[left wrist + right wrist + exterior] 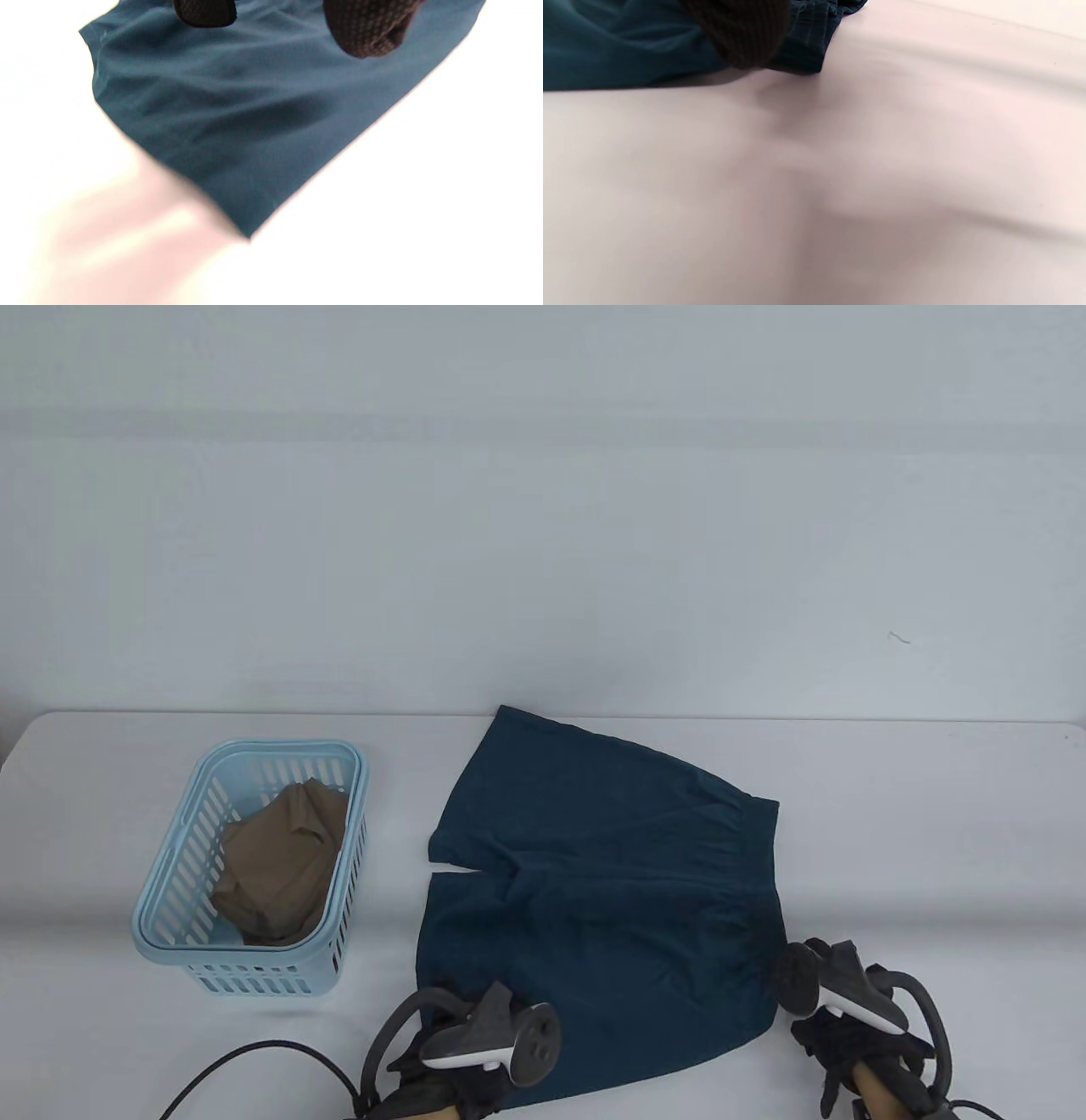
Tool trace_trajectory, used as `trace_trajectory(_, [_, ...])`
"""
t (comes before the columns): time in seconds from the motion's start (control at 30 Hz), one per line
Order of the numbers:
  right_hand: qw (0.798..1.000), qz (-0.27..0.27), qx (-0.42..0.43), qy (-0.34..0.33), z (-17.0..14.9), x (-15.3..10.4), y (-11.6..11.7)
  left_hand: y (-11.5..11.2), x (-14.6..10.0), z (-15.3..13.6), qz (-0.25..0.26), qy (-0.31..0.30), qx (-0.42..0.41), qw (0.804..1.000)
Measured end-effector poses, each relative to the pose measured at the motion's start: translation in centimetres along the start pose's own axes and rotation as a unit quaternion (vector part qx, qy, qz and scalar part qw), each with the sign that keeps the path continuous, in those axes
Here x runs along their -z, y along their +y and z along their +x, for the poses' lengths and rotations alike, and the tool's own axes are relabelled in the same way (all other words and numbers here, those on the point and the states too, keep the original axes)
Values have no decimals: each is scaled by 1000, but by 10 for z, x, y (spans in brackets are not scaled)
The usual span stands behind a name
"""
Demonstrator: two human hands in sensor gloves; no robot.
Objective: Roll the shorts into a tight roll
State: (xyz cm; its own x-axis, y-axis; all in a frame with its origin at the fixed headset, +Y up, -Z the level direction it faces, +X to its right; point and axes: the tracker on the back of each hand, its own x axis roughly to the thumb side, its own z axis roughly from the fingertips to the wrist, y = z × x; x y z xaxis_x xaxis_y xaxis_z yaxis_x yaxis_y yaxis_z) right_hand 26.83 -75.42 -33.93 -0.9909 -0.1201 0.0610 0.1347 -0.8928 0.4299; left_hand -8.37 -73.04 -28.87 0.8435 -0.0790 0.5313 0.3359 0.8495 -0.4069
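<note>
- Dark teal fabric shorts (607, 891) lie flat, unrolled, just right of the light-blue slotted plastic basket (335, 933).
- Left hand (462, 1069) at their near hem, right hand (848, 1027) at the waistband corner; can't tell either grip.

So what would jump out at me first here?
The dark teal shorts spread flat mid-table, waistband to the right. Two gloved hands flank their near edge: the left hand at the leg hem, the right hand by the waistband corner. At left, a light blue basket holds a crumpled brown garment.
</note>
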Motion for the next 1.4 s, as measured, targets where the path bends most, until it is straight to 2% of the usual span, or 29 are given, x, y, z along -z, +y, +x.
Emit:
trace_trajectory(0.13, [1000, -9, 12, 2, 9, 8, 8, -19, -2, -3, -39, 9, -10, 999])
trace_trajectory(0.27, [1000, 0, 15, 1, 10, 18, 13, -33, 5, -4, -81, 21, 18, 996])
trace_trajectory(0.43, [999, -37, 20, -14, 10, 20, 14, -48, 12, -4, -103, 19, 0, 995])
trace_trajectory(0.5, [998, -53, 24, -9, 9, 20, 14, -47, 12, -5, -79, 23, -4, 997])
trace_trajectory(0.57, [997, -74, 36, -7, 8, 20, 13, -48, 14, -5, -76, 26, 9, 997])
trace_trajectory(0.63, [994, -98, 55, -4, 7, 19, 11, -44, 12, -7, -42, 35, 23, 998])
trace_trajectory(0.83, [986, -135, 99, -6, -3, 16, 7, -32, 7, -24, 59, 37, -63, 996])
trace_trajectory(0.97, [981, -145, 126, -3, -10, 13, 5, -24, -1, -33, 97, 38, -102, 989])
trace_trajectory(1.2, [974, -149, 168, -3, -18, 5, -7, 6, -31, -48, 180, 47, -147, 971])
trace_trajectory(1.4, [959, -184, 217, -10, -24, -12, -28, 40, -70, -51, 270, 37, -180, 945])
